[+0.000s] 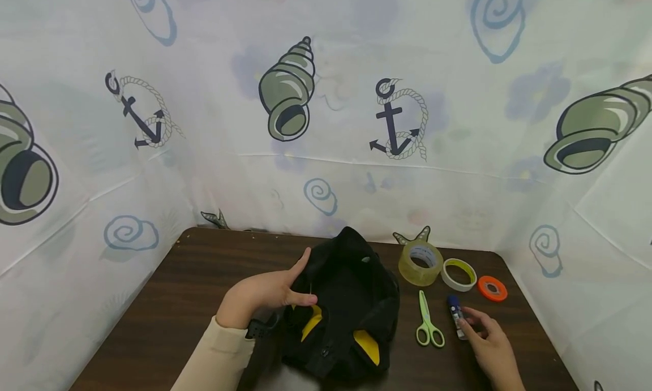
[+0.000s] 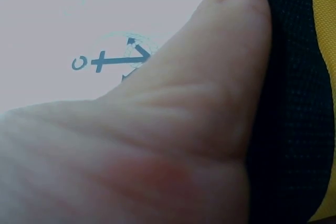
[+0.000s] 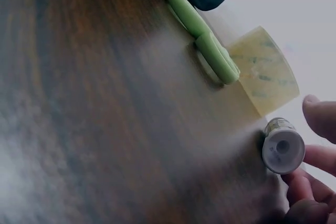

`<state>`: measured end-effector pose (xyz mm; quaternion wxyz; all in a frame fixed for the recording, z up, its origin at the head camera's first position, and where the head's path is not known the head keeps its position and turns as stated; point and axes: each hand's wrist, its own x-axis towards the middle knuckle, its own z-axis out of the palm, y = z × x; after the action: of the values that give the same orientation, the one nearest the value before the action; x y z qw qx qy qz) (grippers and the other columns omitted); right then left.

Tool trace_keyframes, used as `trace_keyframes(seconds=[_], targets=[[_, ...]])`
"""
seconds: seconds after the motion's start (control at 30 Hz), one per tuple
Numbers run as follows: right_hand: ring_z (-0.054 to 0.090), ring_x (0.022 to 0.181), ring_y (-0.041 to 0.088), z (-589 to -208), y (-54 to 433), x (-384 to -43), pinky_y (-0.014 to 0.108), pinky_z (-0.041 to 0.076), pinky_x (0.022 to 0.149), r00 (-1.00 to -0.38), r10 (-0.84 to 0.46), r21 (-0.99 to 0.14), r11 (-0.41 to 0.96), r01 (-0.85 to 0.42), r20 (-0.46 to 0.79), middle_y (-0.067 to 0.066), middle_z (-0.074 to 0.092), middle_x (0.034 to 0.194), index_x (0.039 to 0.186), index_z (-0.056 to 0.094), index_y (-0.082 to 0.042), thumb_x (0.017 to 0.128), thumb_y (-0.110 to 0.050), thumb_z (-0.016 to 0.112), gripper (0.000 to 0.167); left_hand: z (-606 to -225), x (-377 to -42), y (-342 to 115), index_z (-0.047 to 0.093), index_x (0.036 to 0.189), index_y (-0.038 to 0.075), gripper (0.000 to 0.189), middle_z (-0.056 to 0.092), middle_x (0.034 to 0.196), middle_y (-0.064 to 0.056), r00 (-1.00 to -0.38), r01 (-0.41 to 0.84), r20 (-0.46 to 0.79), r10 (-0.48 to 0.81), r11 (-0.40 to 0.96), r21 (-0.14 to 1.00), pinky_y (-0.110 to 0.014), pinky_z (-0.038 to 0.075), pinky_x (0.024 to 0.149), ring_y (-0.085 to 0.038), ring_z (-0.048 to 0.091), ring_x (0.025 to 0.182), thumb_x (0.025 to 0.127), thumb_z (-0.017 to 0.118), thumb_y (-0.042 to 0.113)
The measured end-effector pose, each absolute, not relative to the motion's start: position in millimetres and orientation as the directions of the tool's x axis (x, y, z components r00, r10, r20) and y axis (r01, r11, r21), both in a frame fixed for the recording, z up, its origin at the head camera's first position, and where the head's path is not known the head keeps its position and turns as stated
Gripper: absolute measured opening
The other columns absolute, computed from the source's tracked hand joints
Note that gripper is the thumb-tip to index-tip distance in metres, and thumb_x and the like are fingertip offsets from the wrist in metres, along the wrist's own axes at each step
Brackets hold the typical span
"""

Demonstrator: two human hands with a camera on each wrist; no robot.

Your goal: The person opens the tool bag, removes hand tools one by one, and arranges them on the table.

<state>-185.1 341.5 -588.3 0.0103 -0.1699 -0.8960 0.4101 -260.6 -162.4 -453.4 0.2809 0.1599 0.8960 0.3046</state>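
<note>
A black bag with yellow patches stands on the table, its upper part gaping. My left hand holds the bag's left side, thumb across the front; the other fingers are partly hidden behind the cloth. The left wrist view shows the base of that hand against black fabric. A glue stick with a dark blue cap lies right of the scissors. My right hand is at it, fingers touching its side. In the right wrist view the thumb stands apart from the glue stick.
Green-handled scissors lie between the bag and the glue stick. Behind them are a wide clear tape roll, a white-and-yellow tape roll and an orange tape roll. Printed cloth hangs around the brown table.
</note>
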Motion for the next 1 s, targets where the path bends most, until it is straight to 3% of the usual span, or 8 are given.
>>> trace_keyframes(seconds=[0.23,0.33,0.5,0.6,0.73,0.8,1.0], targets=[[0.056,0.116,0.029,-589,334,-187,0.025,0.044,0.077,-0.895,0.435,-0.787,0.516,0.339,-0.100,0.025,0.060,0.145,0.158,0.053,-0.008,0.113,-0.052,0.055,0.064,-455,-260,-165,-0.018,0.169,0.050,0.120,0.082,0.112,0.003,-0.793,0.112,-0.407,0.454,0.765,0.634,-0.060,0.050,0.114,-0.019,0.076,0.112,0.094,0.074,0.069],[0.057,0.111,0.026,-586,327,-184,0.022,0.043,0.074,-0.852,0.522,-0.814,0.474,0.334,-0.045,0.022,0.063,0.139,0.155,0.056,-0.009,0.114,-0.045,0.055,0.055,-455,-260,-166,-0.018,0.168,0.053,0.121,0.081,0.114,0.004,-0.791,0.103,-0.411,0.452,0.762,0.639,-0.059,0.051,0.113,-0.019,0.076,0.110,0.093,0.075,0.071],[0.050,0.083,0.014,-573,313,-174,0.022,0.040,0.064,-0.777,0.615,-0.837,0.489,0.245,0.132,0.011,0.063,0.115,0.145,0.065,-0.010,0.113,-0.032,0.061,0.039,-456,-260,-167,-0.015,0.169,0.054,0.123,0.063,0.157,-0.007,-0.793,0.110,-0.400,0.458,0.755,0.647,-0.060,0.049,0.117,-0.023,0.072,0.124,0.090,0.078,0.070],[0.048,0.076,0.010,-562,300,-169,0.022,0.038,0.061,-0.756,0.617,-0.855,0.494,0.157,0.217,0.003,0.060,0.103,0.139,0.068,-0.011,0.111,-0.025,0.066,0.032,-457,-260,-168,-0.015,0.170,0.051,0.126,0.049,0.170,-0.012,-0.794,0.119,-0.398,0.460,0.759,0.640,-0.060,0.049,0.117,-0.025,0.072,0.125,0.089,0.080,0.069],[0.049,0.073,0.009,-544,276,-159,0.022,0.038,0.060,-0.776,0.560,-0.876,0.482,0.019,0.291,-0.006,0.059,0.094,0.135,0.069,-0.011,0.109,-0.018,0.069,0.028,-461,-262,-169,-0.015,0.171,0.050,0.127,0.046,0.171,-0.013,-0.791,0.131,-0.392,0.470,0.756,0.641,-0.058,0.051,0.116,-0.024,0.072,0.123,0.089,0.081,0.068],[0.051,0.073,0.009,-532,263,-154,0.023,0.040,0.061,-0.797,0.511,-0.878,0.475,-0.050,0.322,-0.008,0.060,0.093,0.134,0.070,-0.010,0.108,-0.014,0.070,0.026,-462,-263,-168,-0.015,0.171,0.049,0.126,0.041,0.175,-0.012,-0.791,0.142,-0.382,0.478,0.752,0.644,-0.058,0.049,0.118,-0.025,0.070,0.130,0.090,0.081,0.067],[0.058,0.083,0.010,-491,232,-147,0.023,0.047,0.068,-0.881,0.303,-0.875,0.437,-0.209,0.363,-0.004,0.060,0.099,0.138,0.066,-0.011,0.110,-0.011,0.066,0.028,-463,-264,-168,-0.015,0.173,0.045,0.130,0.040,0.175,-0.014,-0.792,0.160,-0.372,0.485,0.752,0.640,-0.059,0.047,0.120,-0.032,0.065,0.140,0.089,0.082,0.067]])
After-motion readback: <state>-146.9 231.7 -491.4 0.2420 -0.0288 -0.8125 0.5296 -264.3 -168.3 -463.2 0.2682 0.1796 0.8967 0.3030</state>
